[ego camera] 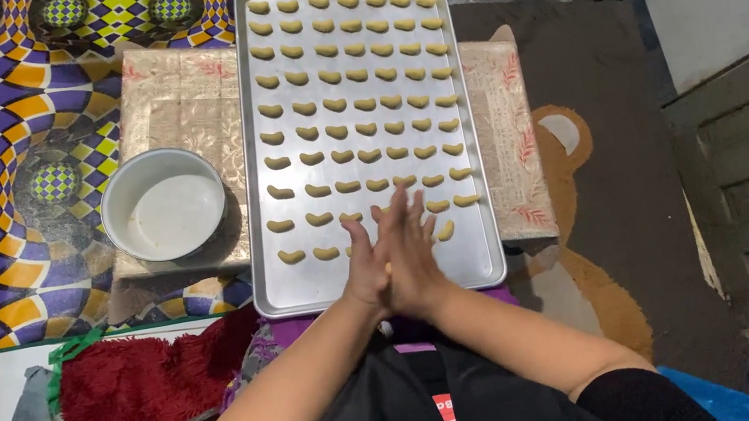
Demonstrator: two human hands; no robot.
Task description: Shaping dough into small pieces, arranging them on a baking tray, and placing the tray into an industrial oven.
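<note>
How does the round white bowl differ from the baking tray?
The round white bowl is circular with deep walls; the baking tray is rectangular and shallow. The bowl looks empty; the tray holds rows of small crescent dough pieces. The bowl is much smaller than the tray. The hands, pressed together, hover over the tray's near edge, not the bowl. Both sit on the patterned cloth.

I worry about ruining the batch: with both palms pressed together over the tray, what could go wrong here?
The hands, left and right, hover right over the near dough pieces; dropping lower could flatten them. The tray overhangs the cloth's near edge, so leaning on it might tip it. The bowl sits close enough for an elbow to knock.
</note>
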